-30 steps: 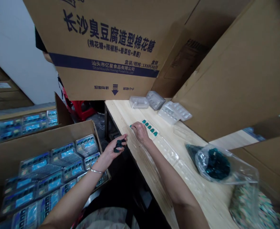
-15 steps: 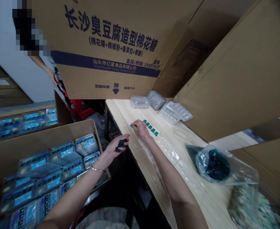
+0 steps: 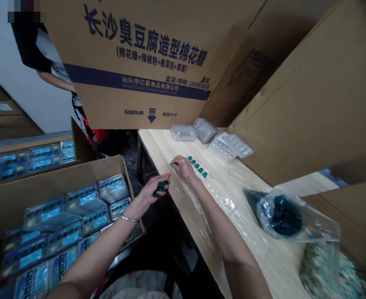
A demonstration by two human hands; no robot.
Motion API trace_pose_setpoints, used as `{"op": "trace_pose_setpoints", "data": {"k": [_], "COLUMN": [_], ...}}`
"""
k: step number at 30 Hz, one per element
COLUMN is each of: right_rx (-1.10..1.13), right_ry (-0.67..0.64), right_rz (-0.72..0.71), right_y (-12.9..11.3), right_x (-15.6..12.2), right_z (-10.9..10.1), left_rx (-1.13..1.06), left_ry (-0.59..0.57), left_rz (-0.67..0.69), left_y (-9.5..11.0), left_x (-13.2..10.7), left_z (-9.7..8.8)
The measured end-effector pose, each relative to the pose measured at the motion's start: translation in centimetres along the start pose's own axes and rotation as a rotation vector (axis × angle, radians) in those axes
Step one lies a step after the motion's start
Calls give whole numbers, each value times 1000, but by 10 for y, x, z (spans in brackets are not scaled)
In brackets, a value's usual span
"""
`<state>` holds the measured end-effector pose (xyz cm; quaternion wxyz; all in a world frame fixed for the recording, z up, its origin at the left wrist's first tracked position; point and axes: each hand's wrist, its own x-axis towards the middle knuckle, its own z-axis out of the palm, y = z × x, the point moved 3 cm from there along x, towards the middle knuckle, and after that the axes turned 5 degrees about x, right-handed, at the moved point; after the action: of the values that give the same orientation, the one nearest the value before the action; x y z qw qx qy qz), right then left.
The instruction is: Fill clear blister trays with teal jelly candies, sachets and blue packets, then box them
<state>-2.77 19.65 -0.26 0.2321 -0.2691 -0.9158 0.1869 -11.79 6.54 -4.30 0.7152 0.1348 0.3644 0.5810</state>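
Teal pieces (image 3: 160, 188) bunched in the curled fingers of the left hand (image 3: 147, 197), just off the near edge of a pale wooden table (image 3: 183, 249). Right hand (image 3: 183, 168) low over the table, fingertips pinching one small teal piece (image 3: 172, 165) at the left end of a short teal row (image 3: 197, 165), apparently seated in a clear plastic blister tray (image 3: 220, 196). Farther right, a clear plastic bag (image 3: 282, 216) full of similar teal pieces. At the table's far end, more clear trays (image 3: 204, 130). Above, a printed cardboard carton (image 3: 139, 83). Left, an open carton (image 3: 45, 178) packed with blue-labelled packs (image 3: 83, 200), and a second person (image 3: 42, 54) beyond it.
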Motion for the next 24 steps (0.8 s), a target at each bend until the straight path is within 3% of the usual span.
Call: {"op": "trace_pose_setpoints", "data": {"k": [9,13,16,21,24], "right_rx": [-95,-39,-29,-78,-35], "right_ry": [12,85,139,51,82], "right_rz": [87,56,127,176,179], "right_y": [2,4,7,4,-4], "right_x": [-7,-8,-8,-6,-8], "right_z": [17,13,11,15,7], "left_rx": [28,32,18,-53,-102], "left_ry": [6,17,15,-4,-10], "left_rz": [-2,15,9,-29,-52], "left_y": [2,0,-2,1,4], "left_x": [-3,-1,0,-2,-3], "left_z": [5,3,1,5,11]}}
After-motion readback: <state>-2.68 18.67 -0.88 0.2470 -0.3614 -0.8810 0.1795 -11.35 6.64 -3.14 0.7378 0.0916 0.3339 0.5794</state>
